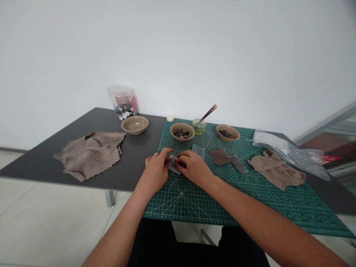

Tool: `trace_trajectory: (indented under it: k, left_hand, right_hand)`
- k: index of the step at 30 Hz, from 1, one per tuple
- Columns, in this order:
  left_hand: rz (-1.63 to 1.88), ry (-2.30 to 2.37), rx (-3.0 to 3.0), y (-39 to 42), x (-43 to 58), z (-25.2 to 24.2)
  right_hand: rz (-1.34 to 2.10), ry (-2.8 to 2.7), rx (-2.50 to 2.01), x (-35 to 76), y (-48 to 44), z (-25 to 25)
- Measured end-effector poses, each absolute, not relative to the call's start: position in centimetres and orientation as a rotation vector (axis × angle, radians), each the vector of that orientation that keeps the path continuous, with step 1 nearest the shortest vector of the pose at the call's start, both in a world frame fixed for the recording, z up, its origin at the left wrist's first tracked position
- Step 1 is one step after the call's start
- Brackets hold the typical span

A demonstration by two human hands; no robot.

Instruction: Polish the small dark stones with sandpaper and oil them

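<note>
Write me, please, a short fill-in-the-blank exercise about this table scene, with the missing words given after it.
1. The left hand and the right hand pinch a small grey piece above the ____ cutting mat.
2. The bowl that stands off the mat, on the dark table, is ____.
3. The big brown cloth lies on the table to the ____ of the mat.

Missing words: green; empty; left.

Soft even light; edges bowed, perhaps fisheye.
</note>
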State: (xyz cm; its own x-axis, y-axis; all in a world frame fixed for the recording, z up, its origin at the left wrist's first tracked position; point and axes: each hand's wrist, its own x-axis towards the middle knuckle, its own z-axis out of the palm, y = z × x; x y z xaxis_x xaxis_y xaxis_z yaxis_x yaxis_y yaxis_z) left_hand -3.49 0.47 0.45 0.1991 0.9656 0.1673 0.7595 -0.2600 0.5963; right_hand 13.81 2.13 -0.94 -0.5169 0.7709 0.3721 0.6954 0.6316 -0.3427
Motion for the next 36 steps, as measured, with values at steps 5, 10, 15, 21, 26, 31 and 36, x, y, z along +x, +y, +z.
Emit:
trace_trajectory:
  k: [5,10,15,21,26,31,36]
  left_hand:
    - [0.730,1.599,2.095,0.5,-3.5,0.5]
    - [0.732,1.627,2.078,0.6,-3.6,0.6]
    - [0.706,1.557,2.133,0.6,-3.9,0.4]
    - [0.568,1.544,2.285,0.9,-3.8,0.6]
    - [0.326,1.497,2.408,1.8,-3.8,1.9]
    - [0.157,1.473,2.390,3.2,-3.6,2.9]
    - [0.338,1.367,2.218,3.9,-4.0,4.4]
  right_hand:
    - [0.271,-2.401,-1.043,13.8,2.1,-1.0]
    - [0.230,-2.367,-1.109,13.8,2.5,-1.1]
    - [0.289,-2.277,-1.115,14.0,2.9,-0.8]
    - [0.379,-1.778,-1.135,15.2,2.7,0.7]
    - [0.465,-1.568,-1.118,16.4,3.2,1.7]
    - [0.529,-1.447,-1.136,17.3,4.0,1.8]
    - [0.527,-1.398,-1.105,17.6,4.2,1.9]
